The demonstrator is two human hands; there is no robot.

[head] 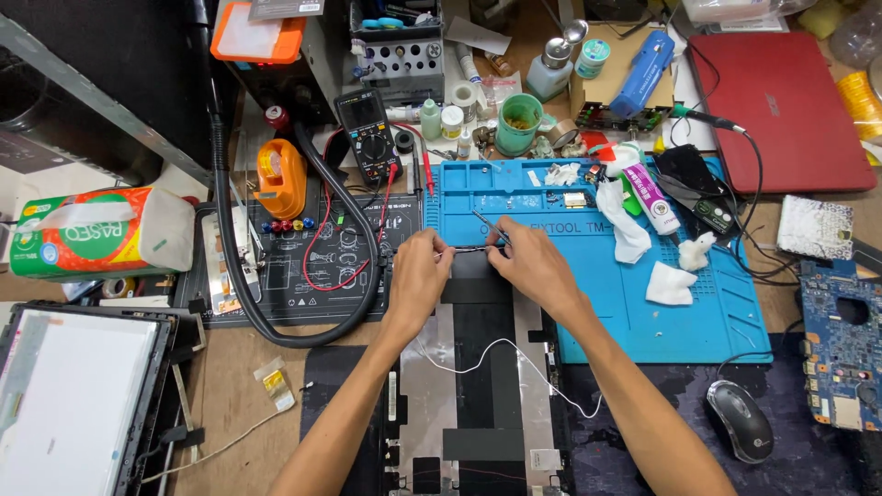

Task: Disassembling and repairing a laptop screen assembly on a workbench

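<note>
Both hands, left hand (418, 266) and right hand (528, 262), pinch a thin cable (469, 248) with clenched fingers.

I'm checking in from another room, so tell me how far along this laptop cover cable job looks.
Done: the laptop back cover lies stripped, with the circuit board set aside. In hand: the left hand pinches a thin cable at the cover's top edge while the right hand works it with tweezers. Left: a white wire lies loose.
</note>
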